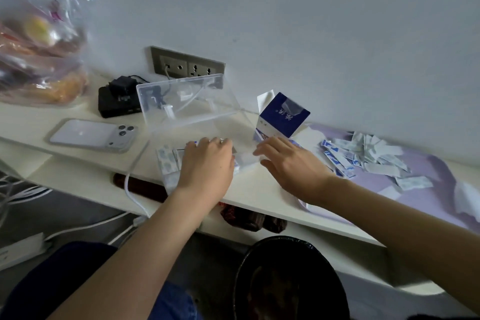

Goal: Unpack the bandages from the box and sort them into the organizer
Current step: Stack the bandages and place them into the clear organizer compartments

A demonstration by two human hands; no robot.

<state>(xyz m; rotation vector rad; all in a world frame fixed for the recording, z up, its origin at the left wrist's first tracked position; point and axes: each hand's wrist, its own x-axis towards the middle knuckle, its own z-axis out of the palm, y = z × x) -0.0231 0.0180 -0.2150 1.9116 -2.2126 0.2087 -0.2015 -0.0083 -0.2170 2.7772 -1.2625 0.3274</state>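
A clear plastic organizer [166, 161] lies on the white shelf with its lid [181, 101] standing open behind it. Wrapped bandages [166, 160] lie in its left compartment. My left hand [207, 163] lies flat over the middle of the organizer, fingers straight, hiding what is under it. My right hand [291, 161] hovers at the organizer's right end, fingers relaxed and spread; I cannot tell if it touches it. The blue and white bandage box [281, 118] stands open just behind my right hand. A loose pile of bandages [368, 158] lies on a lilac tray [428, 189] to the right.
A phone [93, 135] lies face down at the left, with a black charger box [117, 101] and wall sockets [187, 66] behind. A plastic bag of food [41, 54] sits far left. White cables [130, 189] hang over the shelf edge. A black bin [288, 283] stands below.
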